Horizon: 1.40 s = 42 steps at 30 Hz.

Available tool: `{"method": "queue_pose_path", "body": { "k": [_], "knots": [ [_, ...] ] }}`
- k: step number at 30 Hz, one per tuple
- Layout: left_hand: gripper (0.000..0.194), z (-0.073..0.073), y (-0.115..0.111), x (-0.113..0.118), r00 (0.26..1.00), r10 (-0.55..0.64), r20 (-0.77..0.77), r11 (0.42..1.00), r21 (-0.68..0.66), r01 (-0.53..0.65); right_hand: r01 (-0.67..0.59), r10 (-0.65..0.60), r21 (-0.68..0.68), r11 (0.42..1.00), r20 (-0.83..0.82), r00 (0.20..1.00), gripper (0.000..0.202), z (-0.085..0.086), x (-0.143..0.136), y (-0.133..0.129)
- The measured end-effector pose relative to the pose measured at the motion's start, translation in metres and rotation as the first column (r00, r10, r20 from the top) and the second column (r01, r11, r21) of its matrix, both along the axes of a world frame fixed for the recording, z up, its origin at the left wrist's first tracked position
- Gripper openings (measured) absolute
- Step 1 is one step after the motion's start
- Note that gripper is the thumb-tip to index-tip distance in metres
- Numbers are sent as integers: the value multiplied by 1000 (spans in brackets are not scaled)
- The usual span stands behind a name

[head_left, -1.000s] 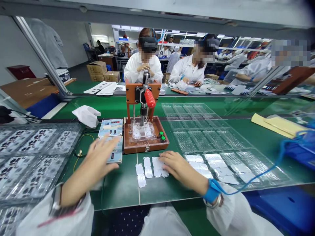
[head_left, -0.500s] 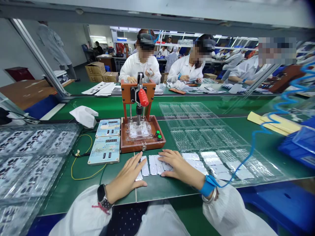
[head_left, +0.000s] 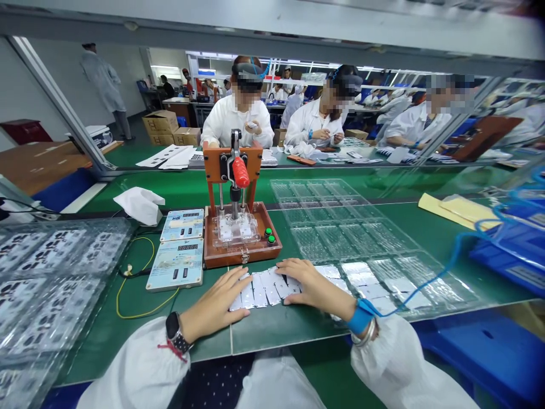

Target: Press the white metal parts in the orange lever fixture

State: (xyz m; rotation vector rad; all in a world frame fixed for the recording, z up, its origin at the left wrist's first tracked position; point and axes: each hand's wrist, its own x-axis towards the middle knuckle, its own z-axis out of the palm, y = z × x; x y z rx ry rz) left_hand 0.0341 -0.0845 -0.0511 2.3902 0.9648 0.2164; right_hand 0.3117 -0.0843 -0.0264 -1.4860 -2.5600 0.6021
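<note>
Several thin silvery-white plates (head_left: 264,288) lie side by side in a slightly uneven row on the green table. My left hand (head_left: 215,304) rests at the row's left end, fingers spread over the outermost plates. At the right end my right hand (head_left: 313,287) lies with its fingers apart, touching the plates there and hiding part of them. Behind the row stands an orange-brown press fixture (head_left: 242,250) with a red-handled lever (head_left: 240,172) and a clear block in its base. More plates sit in the near pockets of a clear tray (head_left: 315,241) on the right.
Two light-blue counter boxes (head_left: 174,264) with wires stand left of the fixture. Clear trays of printed parts (head_left: 55,284) fill the far left. A blue coiled cord (head_left: 451,267) runs from my right wrist. Co-workers sit across the bench; blue bins (head_left: 511,250) are at right.
The plates between my hands have shifted closer together; the gap near my left hand has narrowed and some plates now tilt. The view has shifted slightly.
</note>
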Motion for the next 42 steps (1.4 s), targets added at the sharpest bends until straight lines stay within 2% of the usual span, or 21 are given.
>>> {"method": "queue_pose_path", "body": {
  "k": [4,9,13,20,27,32,38,42],
  "knots": [
    [59,-1,-1,0,999,15,29,1000,1,-15,18,-21,52,998,47,999,70,3,10,-1],
    [58,-4,-1,-1,999,8,54,1000,14,-9,12,-26,146,989,96,995,67,-6,17,-10],
    [56,-4,-2,-1,999,18,42,1000,7,-18,30,-43,129,991,101,994,57,-13,19,-13],
    [58,3,-3,0,1000,15,25,1000,7,-15,32,-42,157,987,58,997,44,-21,21,-1],
    [62,1,-5,0,999,-2,43,996,86,-2,-26,18,161,987,53,998,46,-45,34,9],
    [68,-3,-5,-2,995,4,98,996,91,-13,-11,8,283,959,11,1000,48,-62,42,13],
    [69,1,-5,-1,995,27,101,997,66,-34,154,-104,407,900,-141,984,41,-74,40,7],
    [62,5,-5,2,996,81,36,995,60,-83,242,-136,425,872,-265,955,31,-84,32,6]
  ]
}}
